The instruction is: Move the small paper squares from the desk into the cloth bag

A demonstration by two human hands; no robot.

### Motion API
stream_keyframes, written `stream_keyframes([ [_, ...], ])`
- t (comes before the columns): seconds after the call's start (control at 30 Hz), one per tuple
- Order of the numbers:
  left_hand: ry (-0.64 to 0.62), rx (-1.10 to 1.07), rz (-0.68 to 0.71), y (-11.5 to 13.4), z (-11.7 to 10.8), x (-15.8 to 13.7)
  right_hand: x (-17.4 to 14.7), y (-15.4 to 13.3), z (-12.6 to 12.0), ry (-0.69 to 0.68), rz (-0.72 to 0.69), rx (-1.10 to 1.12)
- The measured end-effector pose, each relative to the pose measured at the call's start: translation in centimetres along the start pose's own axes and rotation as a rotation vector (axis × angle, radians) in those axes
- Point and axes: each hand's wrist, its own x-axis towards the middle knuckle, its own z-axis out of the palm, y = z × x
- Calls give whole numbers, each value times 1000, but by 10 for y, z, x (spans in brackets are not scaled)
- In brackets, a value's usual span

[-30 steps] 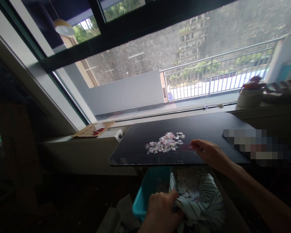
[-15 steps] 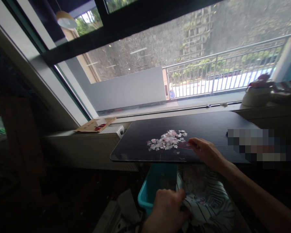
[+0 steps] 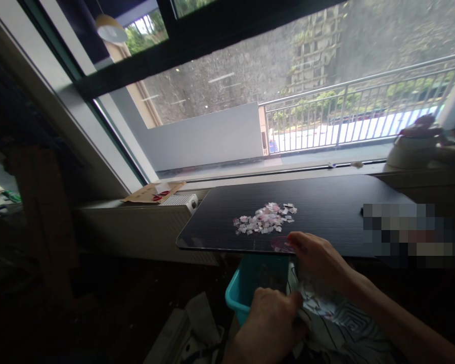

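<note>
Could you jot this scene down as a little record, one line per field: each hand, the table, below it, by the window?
Left hand: the left hand grips the edge of a striped cloth
Right hand: the right hand pinches a thin pink piece at the table's near edge
Table: dark table with a loose pile of paper bits
Below: turquoise bin beside the cloth
By the window: red scissors on brown paper

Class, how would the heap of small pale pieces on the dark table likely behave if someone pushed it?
The heap of pieces would probably spread, not slide as one, since pieces lie loose and scattered at its edges. Each looks thin and flat, so likely light and unlikely to roll.
</note>
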Motion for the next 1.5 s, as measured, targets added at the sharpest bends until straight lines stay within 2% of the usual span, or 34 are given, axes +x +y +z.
stream_keyframes([
  [0.07,-1,7,10,0,0,0,-1,-2,0,-15,-17,11],
  [0.2,-4,-6,-13,-1,0,-1,-3,-1,-3,54,31,-27],
  [0.4,-59,-39,-64,-2,-3,-4,-6,-7,-6,-33,-29,29],
  [0.57,-160,-72,-137,-5,-5,-9,28,15,-8,130,40,-79],
  [0.67,-236,-56,-173,-8,-4,-11,53,28,-6,129,37,-83],
  [0.77,-242,-57,-195,-12,-1,-12,62,32,-8,82,-1,-76],
  [0.9,-215,-82,-187,-14,4,-14,50,32,-23,10,-38,-111],
  [1.0,-188,-80,-174,-13,8,-14,42,31,-32,38,-10,-142],
  [1.2,-185,-80,-195,-13,6,-17,40,30,-33,50,22,-159],
  [1.5,-162,-63,-190,-11,4,-14,29,40,-46,93,117,-223],
])
